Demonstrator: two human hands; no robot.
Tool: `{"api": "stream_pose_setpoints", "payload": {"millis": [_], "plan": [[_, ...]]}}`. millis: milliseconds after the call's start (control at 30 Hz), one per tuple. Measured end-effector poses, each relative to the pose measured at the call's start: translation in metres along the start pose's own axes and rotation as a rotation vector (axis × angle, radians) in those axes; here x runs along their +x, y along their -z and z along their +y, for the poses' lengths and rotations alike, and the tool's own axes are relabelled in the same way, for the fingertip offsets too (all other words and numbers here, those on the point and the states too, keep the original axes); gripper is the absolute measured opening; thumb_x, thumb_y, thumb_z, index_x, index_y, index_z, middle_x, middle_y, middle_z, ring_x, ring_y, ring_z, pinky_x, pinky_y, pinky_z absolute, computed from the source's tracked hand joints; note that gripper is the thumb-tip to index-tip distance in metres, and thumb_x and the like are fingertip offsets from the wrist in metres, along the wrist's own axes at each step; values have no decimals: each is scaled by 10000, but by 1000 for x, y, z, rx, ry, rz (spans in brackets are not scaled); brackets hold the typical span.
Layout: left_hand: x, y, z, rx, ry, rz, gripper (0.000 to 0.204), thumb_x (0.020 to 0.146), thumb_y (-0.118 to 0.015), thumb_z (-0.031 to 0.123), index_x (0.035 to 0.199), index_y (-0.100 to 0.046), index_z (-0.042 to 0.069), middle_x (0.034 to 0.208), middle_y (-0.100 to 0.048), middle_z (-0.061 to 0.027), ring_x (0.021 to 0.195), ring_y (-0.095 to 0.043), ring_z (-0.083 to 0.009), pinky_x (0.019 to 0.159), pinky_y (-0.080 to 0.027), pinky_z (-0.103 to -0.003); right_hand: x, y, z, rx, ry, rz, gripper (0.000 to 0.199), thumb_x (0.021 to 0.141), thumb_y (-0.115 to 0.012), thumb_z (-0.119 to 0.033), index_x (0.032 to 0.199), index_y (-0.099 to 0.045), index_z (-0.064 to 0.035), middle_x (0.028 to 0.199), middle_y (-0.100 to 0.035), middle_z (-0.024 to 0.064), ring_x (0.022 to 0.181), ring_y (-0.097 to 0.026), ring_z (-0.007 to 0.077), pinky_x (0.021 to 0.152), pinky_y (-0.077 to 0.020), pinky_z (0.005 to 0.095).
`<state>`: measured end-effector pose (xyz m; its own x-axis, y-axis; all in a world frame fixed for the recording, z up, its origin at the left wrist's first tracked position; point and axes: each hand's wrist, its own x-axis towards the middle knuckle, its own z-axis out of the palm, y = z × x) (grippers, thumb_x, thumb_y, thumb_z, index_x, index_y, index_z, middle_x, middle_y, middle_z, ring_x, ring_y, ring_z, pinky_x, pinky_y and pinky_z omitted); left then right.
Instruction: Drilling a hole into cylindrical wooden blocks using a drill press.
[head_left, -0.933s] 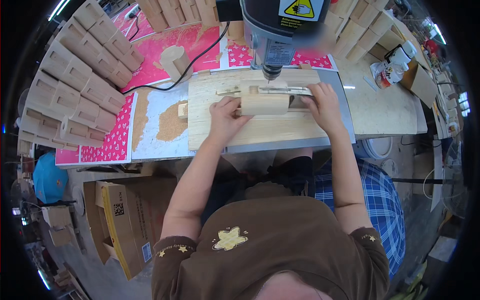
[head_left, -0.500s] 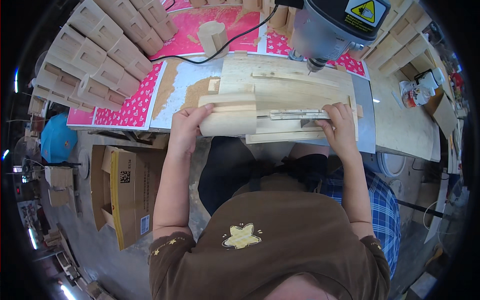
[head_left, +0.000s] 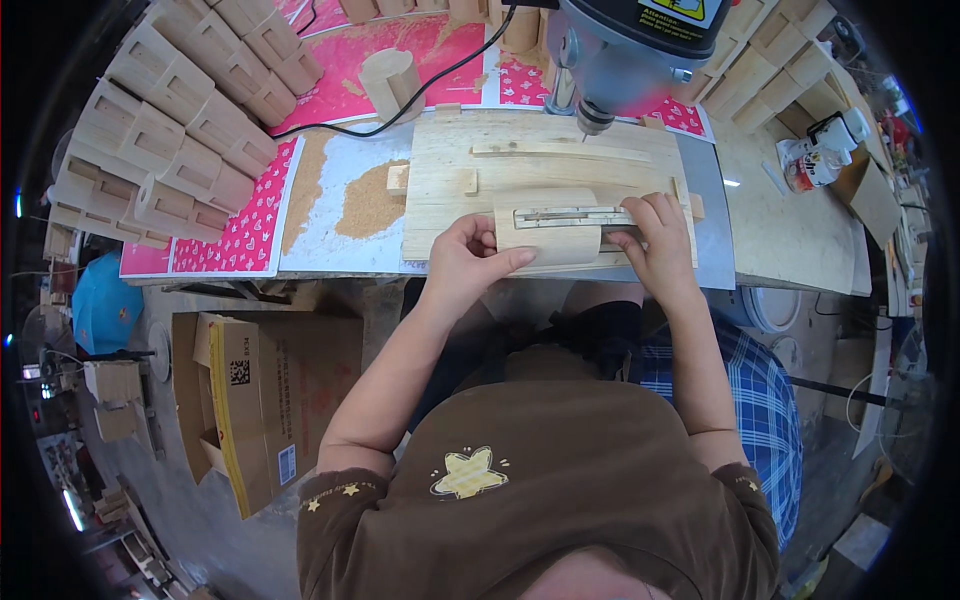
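Observation:
A rounded wooden block (head_left: 548, 232) with a slot along its top lies on a pale wooden board (head_left: 540, 160) under a grey drill press (head_left: 628, 52). My left hand (head_left: 466, 262) grips the block's left end. My right hand (head_left: 657, 240) presses on its right end, fingers over the slot. The block sits at the board's near edge, well in front of the drill bit (head_left: 592, 125). A thin wooden strip (head_left: 560, 150) lies across the board behind it.
Sawdust (head_left: 370, 205) is piled left of the board. Stacks of wooden blocks (head_left: 170, 120) fill the left, more at the top right (head_left: 790, 80). A black cable (head_left: 400, 105) crosses the pink mat. An open cardboard box (head_left: 265, 400) stands on the floor at the left.
The block has come back from under the drill bit toward the board's near edge. Both hands stayed on its ends. The view has shifted, so the bench looks lower.

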<state>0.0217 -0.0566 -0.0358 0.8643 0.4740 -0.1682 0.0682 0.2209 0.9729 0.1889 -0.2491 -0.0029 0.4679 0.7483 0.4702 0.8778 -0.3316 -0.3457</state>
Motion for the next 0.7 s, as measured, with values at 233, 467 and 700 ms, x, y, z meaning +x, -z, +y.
{"api": "stream_pose_setpoints", "payload": {"millis": [233,467,700], "plan": [[21,-22,-10,443,-472,80,617,608,-829,147,1135,-548,-6,966,-614,-97,871,-581,-198,809,-480,-321,12,2,41,-78,-43,53,394,637,-746,-134,992,-601,-43,899,-571,104,877,-514,304,767,-421,391],[68,-16,-17,954,-628,245,634,519,-839,211,1093,-616,59,1019,-614,-88,958,-533,-280,877,-395,-378,47,-21,57,-123,-20,106,419,631,-758,-154,1013,-612,-66,928,-589,89,905,-523,307,837,-401,406],[79,5,-31,939,-659,257,665,526,-820,291,1134,-616,117,851,-568,-32,893,-512,-228,877,-300,-392,53,-12,47,437,-97,241,369,757,-715,-93,1090,-564,-47,989,-592,52,957,-542,195,890,-417,322]]}}
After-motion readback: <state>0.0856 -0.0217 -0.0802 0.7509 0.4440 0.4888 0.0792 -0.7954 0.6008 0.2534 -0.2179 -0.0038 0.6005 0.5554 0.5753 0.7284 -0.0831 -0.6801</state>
